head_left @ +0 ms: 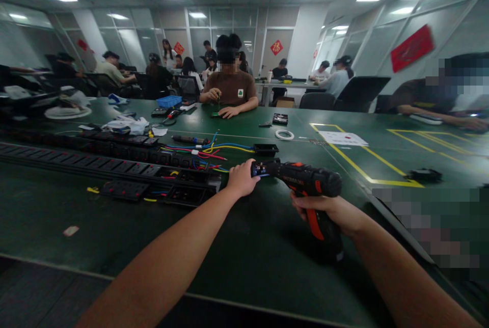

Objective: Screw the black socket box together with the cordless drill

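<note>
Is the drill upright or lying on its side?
Roughly upright: the right hand holds the drill with its handle below the barrel.

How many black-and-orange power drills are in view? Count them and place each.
1: the black-and-orange power drill is in the right hand, its nose at the small dark part in the left hand. Clutter may hide others.

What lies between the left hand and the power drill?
The head view shows a small dark part there, gripped by the left hand; whether the power drill touches it is unclear.
</note>
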A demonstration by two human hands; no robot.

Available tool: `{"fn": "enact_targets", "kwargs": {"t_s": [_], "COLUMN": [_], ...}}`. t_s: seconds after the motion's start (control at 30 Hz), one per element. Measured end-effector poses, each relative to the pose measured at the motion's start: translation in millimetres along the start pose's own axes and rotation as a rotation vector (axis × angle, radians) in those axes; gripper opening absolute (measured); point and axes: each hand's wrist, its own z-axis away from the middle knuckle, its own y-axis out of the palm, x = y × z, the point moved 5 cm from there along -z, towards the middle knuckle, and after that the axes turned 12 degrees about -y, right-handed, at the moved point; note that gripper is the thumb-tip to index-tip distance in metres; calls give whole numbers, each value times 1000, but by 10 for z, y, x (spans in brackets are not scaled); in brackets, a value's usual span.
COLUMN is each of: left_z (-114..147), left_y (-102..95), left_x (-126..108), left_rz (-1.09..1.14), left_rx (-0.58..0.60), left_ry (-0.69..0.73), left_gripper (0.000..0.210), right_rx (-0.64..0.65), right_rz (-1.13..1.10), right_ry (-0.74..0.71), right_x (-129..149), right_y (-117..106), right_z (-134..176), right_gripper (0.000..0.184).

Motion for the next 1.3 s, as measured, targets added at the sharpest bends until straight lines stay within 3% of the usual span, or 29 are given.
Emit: {"fn": "enact_targets", "kwargs": {"t_s": [1.3], "left_z": [-8], "left_y": [7], "left_x": [6], "left_rz": [-6], "left_rx": [8], "left_ry": [4], "left_gripper": [59], "right_rx": [-2], "right_rz": [-34], "right_ry": [-9], "right_x": [-7], "right_y": [8], "right_z": [10], "right_gripper": [37]}}
